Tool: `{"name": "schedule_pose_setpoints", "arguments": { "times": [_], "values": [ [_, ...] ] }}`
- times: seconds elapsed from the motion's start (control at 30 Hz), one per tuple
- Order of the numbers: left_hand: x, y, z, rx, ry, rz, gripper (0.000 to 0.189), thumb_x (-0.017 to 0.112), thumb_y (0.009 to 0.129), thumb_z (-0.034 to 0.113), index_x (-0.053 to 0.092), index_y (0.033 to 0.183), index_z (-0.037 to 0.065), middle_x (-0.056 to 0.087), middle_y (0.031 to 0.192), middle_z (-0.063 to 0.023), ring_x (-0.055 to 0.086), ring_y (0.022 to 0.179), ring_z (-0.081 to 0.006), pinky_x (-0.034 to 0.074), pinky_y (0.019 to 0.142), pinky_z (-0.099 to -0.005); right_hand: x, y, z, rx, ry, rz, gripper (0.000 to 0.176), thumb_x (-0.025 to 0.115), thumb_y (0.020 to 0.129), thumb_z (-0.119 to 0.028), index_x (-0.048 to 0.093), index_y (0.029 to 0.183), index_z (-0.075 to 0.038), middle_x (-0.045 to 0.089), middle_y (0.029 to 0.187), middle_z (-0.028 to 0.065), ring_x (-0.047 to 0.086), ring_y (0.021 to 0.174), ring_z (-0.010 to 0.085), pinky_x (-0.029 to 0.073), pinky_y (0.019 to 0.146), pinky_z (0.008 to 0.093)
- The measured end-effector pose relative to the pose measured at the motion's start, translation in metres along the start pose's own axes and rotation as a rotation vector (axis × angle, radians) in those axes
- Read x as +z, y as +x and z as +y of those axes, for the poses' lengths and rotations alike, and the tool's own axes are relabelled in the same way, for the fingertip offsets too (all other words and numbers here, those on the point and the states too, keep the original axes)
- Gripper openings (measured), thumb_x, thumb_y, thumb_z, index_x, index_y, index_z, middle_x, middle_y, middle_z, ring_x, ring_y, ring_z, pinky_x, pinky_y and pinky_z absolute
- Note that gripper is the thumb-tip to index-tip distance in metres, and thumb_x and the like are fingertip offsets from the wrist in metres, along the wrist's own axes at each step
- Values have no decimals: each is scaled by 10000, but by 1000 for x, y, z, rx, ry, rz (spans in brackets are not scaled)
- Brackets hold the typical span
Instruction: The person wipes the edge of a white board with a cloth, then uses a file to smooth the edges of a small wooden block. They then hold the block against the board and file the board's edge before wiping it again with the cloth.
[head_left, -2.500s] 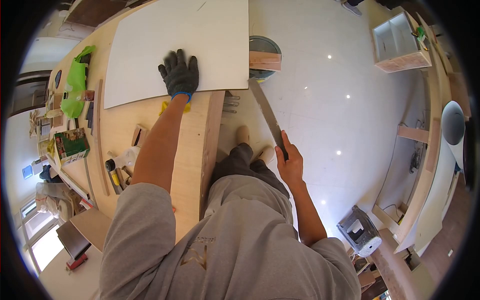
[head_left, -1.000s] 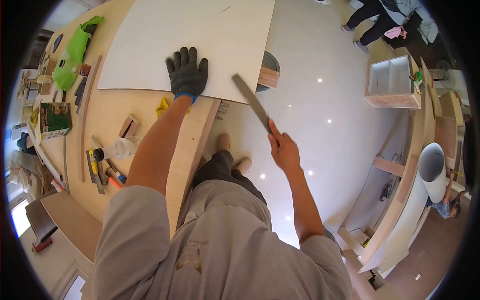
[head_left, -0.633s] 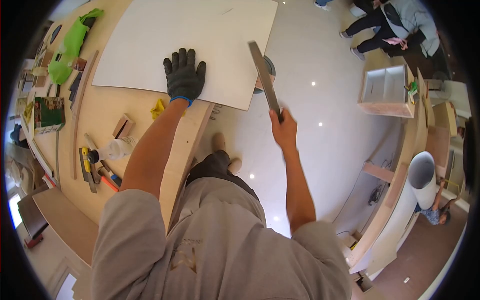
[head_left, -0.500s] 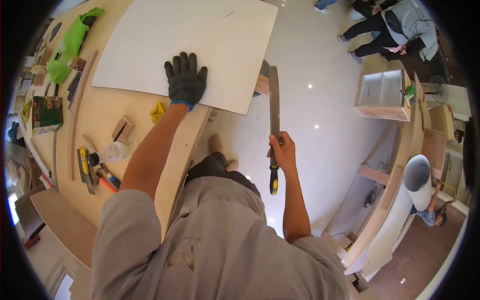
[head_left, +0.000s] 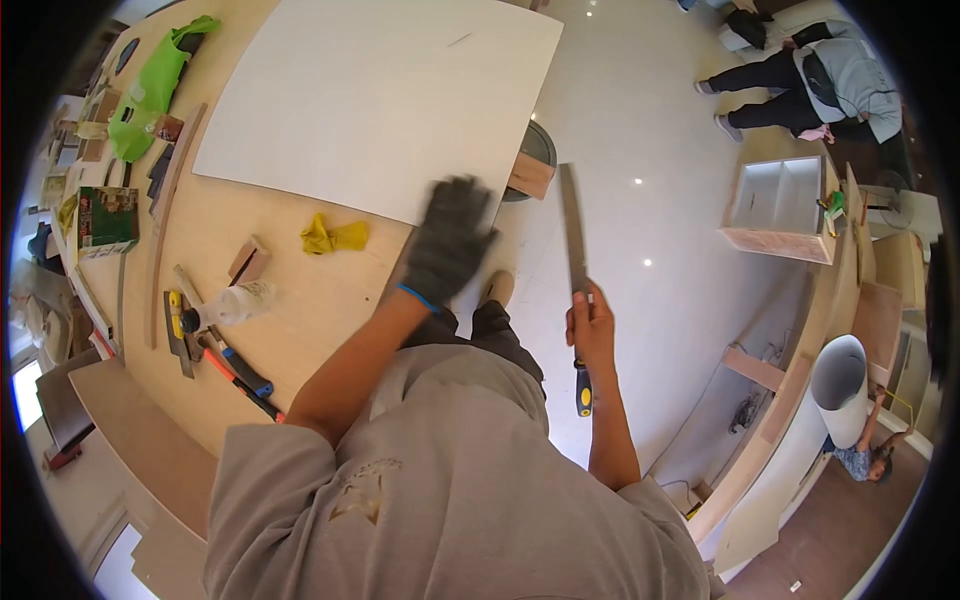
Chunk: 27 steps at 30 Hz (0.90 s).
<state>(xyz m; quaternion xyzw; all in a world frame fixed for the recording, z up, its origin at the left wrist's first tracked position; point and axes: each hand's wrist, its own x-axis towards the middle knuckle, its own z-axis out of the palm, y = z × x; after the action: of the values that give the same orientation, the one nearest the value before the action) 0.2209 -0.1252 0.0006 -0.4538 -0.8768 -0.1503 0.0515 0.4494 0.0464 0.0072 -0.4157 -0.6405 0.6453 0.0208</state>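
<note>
My left hand, in a dark glove with a blue cuff, is over the near right corner of a large white board; it is blurred, its fingers look extended, and contact with the board is unclear. The board lies on a wooden worktable. My bare right hand grips a long flat file near its black and yellow handle, blade pointing away from me, over the floor to the right of the board. A yellow glove lies near the board's lower edge.
Left on the worktable are a clear bottle, a red-handled tool, a green box and a green bag. A white cabinet stands right. One person is at upper right, another at lower right.
My left hand has moved from flat on the board toward its near right corner. The file has shifted right and slightly nearer to me in my right hand. The yellow glove shows more fully.
</note>
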Motion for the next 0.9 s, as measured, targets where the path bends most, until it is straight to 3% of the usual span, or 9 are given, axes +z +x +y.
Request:
{"name": "schedule_pose_setpoints", "arguments": {
  "times": [0.13, 0.27, 0.3, 0.4, 0.47, 0.53, 0.63, 0.77, 0.9],
  "values": [
    [3, 7, -64, -230, 111, 61, 583, 565, 965, 411, 519, 1445, 85, 432, 1541, -217, 377, 1428, -425, 172, 1228, -558, 10, -17, 7, -63, -196, -235, 551, 541, 1047, -182, 383, 1571, -240, 497, 620, -25, 423, 459, 51, 408, 442, 231],
    [13, 35, -72, -307, 195, 78, 597, 544, 968, 433, 501, 1456, 90, 442, 1519, -233, 376, 1416, -440, 180, 1210, -582, 23, -13, -2, 16, -213, -292, 514, 536, 1048, -182, 431, 1550, -218, 486, 606, -26, 440, 501, 54, 417, 468, 249],
    [16, 43, -73, -335, 216, 93, 599, 538, 969, 436, 497, 1458, 91, 442, 1516, -235, 376, 1414, -442, 182, 1205, -588, 28, -5, 3, -176, -267, -238, 506, 529, 1053, -211, 432, 1550, -219, 479, 596, -24, 452, 511, 61, 420, 481, 261],
    [20, 60, -75, -376, 233, 109, 605, 520, 972, 449, 493, 1457, 88, 439, 1507, -237, 378, 1403, -445, 185, 1193, -604, 40, 36, -4, -230, -276, -235, 501, 523, 1058, -261, 433, 1549, -217, 481, 598, -17, 450, 498, 69, 417, 484, 269],
    [23, 61, -77, -373, 248, 107, 601, 503, 978, 446, 482, 1463, 93, 432, 1511, -232, 371, 1405, -439, 186, 1191, -603, 51, 69, -40, -77, -244, -218, 502, 544, 1045, -272, 448, 1535, -224, 570, 658, 26, 515, 550, 105, 473, 575, 294],
    [22, 59, -77, -369, 240, 121, 597, 498, 980, 443, 482, 1464, 95, 436, 1510, -228, 372, 1404, -436, 188, 1190, -600, 62, 113, -46, -199, -190, -170, 519, 532, 1054, -324, 432, 1548, -198, 482, 609, -10, 421, 470, 75, 386, 453, 260],
    [23, 57, -78, -374, 237, 121, 567, 489, 985, 405, 491, 1458, 92, 447, 1508, -213, 393, 1391, -424, 195, 1185, -597, 62, 100, -77, -100, -151, -205, 522, 535, 1052, -320, 430, 1548, -194, 480, 611, -12, 414, 463, 71, 376, 442, 256],
    [21, 60, -80, -385, 184, 141, 524, 482, 990, 353, 509, 1435, 78, 456, 1507, -196, 407, 1381, -409, 205, 1182, -595, 42, 14, -24, -95, -277, -267, 487, 557, 1041, -208, 478, 1521, -195, 566, 696, -1, 489, 583, 79, 463, 610, 254],
    [28, 60, -83, -425, 175, 162, 505, 457, 1010, 344, 484, 1449, 97, 460, 1516, -163, 371, 1422, -367, 189, 1207, -554, 48, 12, -10, -81, -264, -185, 492, 541, 1049, -232, 462, 1525, -135, 533, 647, 9, 481, 570, 85, 448, 576, 261]
  ]
}}
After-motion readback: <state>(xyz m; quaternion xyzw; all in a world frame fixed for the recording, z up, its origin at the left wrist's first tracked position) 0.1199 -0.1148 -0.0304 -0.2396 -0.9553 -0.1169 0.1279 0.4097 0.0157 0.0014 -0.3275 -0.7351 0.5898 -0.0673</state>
